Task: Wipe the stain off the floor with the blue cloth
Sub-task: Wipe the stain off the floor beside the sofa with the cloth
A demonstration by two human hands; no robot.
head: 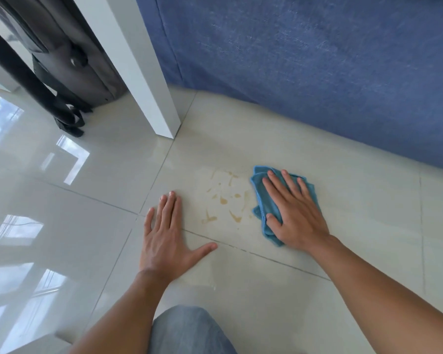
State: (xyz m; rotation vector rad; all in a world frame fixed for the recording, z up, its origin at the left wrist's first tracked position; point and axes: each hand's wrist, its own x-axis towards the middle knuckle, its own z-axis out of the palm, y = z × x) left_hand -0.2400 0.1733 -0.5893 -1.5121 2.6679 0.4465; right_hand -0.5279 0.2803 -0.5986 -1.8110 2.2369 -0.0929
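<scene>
Pressing down on the blue cloth (271,200), the right hand (296,213) is laid flat with fingers spread and the thumb hooked over the near edge — a hold that seems chosen so the folded wad can be pushed across the tile without slipping out. The cloth is set on the floor (356,200) just right of the stain (225,198), touching its edge at most. Tan smears and droplets are seen scattered over one tile, not yet cleared. The left hand (164,241) is planted open and empty on the floor just left of the stain, apparently as a prop for a kneeling body — a denim-clad knee (187,330) is seen below. No containers are visible.
</scene>
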